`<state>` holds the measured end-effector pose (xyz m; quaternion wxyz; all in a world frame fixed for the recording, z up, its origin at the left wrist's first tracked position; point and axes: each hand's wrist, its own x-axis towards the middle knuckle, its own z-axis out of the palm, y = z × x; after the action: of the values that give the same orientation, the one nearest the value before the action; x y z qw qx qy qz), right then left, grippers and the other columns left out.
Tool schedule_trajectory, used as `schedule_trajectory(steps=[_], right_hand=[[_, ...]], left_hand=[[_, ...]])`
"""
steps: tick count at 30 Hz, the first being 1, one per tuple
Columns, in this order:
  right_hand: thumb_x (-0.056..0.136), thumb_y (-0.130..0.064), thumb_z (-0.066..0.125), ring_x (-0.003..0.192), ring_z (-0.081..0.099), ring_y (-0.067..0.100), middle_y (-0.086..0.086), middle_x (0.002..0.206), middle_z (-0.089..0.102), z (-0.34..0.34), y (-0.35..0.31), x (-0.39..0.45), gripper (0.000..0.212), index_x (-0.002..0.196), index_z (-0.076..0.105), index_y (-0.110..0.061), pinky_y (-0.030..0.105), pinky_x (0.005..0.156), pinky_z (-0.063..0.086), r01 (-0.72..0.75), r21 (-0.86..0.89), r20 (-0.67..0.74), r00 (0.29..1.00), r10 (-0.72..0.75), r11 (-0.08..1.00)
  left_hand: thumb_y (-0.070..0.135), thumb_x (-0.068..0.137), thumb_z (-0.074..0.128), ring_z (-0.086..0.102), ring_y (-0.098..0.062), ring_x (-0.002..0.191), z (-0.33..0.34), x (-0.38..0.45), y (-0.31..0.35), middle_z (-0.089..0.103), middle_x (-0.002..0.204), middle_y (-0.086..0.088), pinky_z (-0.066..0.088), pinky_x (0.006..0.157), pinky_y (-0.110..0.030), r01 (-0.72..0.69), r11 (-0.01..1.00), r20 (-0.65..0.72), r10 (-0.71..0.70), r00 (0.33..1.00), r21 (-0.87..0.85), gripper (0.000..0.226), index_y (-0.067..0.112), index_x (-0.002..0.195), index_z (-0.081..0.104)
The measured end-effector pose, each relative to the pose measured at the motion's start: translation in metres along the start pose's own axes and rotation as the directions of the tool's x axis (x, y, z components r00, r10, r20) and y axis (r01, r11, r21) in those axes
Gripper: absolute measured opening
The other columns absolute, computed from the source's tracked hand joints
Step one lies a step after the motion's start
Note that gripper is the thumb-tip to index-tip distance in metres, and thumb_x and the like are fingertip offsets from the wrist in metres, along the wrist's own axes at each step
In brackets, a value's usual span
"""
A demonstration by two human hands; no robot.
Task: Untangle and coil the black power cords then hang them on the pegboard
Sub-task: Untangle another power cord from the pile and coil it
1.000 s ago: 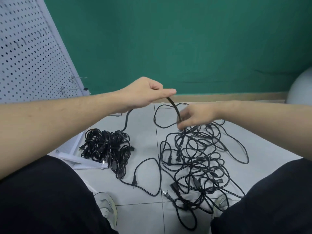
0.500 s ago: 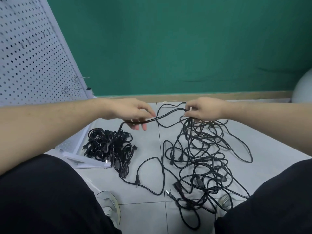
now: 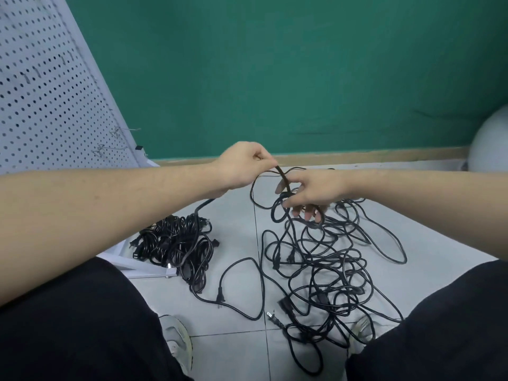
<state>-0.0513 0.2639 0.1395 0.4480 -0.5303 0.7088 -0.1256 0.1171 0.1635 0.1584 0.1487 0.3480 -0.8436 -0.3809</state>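
Left hand (image 3: 242, 167) pinches one black cord (image 3: 283, 178); right hand (image 3: 316, 192) curls around loops atop the loose tangle (image 3: 324, 265), right of the bundled pile (image 3: 176, 243). Judged light, limp, snag-prone; grip near a plug.

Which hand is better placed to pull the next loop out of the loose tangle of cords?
The right hand. It is already at the top of the loose tangle, fingers curled round several strands. The left hand pinches the lifted cord higher up and serves better as the anchor.
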Motion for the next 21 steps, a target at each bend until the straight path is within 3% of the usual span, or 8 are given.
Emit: schedule_trajectory(steps=[3,6,9,12,15,19,21], right_hand=[[0.097,-0.038,0.065,0.073,0.065,0.024,0.01,0.091,0.069,0.001,0.0,-0.002,0.024,0.119,0.057,-0.032,0.039,0.061,0.06,-0.007,0.081,0.006,1.0,0.006,0.997],[0.101,-0.045,0.056,0.09,0.066,0.02,0.011,0.107,0.07,-0.006,-0.005,-0.005,0.027,0.122,0.06,-0.029,0.05,0.074,0.063,0.015,0.173,0.014,1.0,-0.018,0.985],[0.104,-0.043,0.052,0.106,0.067,0.018,0.003,0.112,0.073,-0.014,-0.002,-0.005,0.029,0.121,0.065,-0.024,0.054,0.091,0.058,0.027,0.325,-0.026,0.999,-0.02,0.945],[0.103,-0.028,0.058,0.085,0.069,0.013,0.005,0.09,0.074,-0.016,-0.001,-0.004,0.016,0.113,0.065,-0.017,0.037,0.08,0.06,0.097,0.392,-0.163,0.986,-0.035,0.915],[0.098,-0.017,0.065,0.064,0.064,0.012,0.007,0.08,0.066,-0.014,-0.001,-0.002,0.011,0.109,0.062,-0.015,0.026,0.057,0.056,0.132,0.231,-0.284,0.957,-0.063,0.964],[0.096,-0.019,0.068,0.05,0.055,0.002,-0.001,0.079,0.06,-0.01,-0.007,0.001,0.008,0.103,0.07,-0.018,0.019,0.056,0.053,0.147,-0.065,-0.345,0.925,-0.16,0.987],[0.096,-0.021,0.069,0.047,0.052,-0.001,-0.005,0.079,0.061,-0.009,-0.012,-0.002,0.006,0.1,0.072,-0.018,0.016,0.053,0.048,0.18,-0.08,-0.312,0.93,-0.196,0.98]], left_hand=[[0.03,0.1,0.064,0.046,0.009,0.039,0.004,0.0,0.005,0.059,0.078,0.014,0.028,0.039,-0.008,-0.044,0.998,-0.061,0.041,0.997,-0.052,0.013,0.024,0.088,0.065],[0.03,0.1,0.064,0.048,0.012,0.045,0.0,0.001,0.007,0.059,0.077,0.018,0.033,0.047,-0.008,-0.077,0.993,-0.122,0.065,0.99,-0.095,0.013,0.026,0.087,0.064],[0.031,0.1,0.064,0.047,0.001,0.049,-0.012,0.004,0.002,0.055,0.064,0.017,0.041,0.059,-0.021,-0.061,0.982,-0.155,0.033,0.987,-0.179,0.015,0.028,0.085,0.061],[0.024,0.102,0.059,0.049,-0.014,0.056,-0.021,0.003,-0.01,0.059,0.063,0.007,0.045,0.065,-0.033,-0.025,0.988,-0.04,0.019,0.999,-0.153,0.015,0.021,0.088,0.056],[0.019,0.104,0.053,0.048,-0.015,0.055,-0.025,-0.002,-0.02,0.06,0.07,0.002,0.045,0.059,-0.031,0.059,0.989,0.126,-0.042,0.991,-0.133,0.009,0.016,0.096,0.051],[0.041,0.102,0.058,0.05,-0.018,0.052,-0.019,-0.005,-0.017,0.049,0.061,0.004,0.047,0.055,-0.031,0.123,0.99,0.26,-0.101,0.96,-0.067,0.02,0.021,0.102,0.06],[0.045,0.101,0.058,0.054,-0.017,0.05,-0.014,-0.008,-0.01,0.049,0.054,0.006,0.051,0.053,-0.027,0.067,0.997,0.3,-0.074,0.951,0.035,0.028,0.019,0.096,0.065]])
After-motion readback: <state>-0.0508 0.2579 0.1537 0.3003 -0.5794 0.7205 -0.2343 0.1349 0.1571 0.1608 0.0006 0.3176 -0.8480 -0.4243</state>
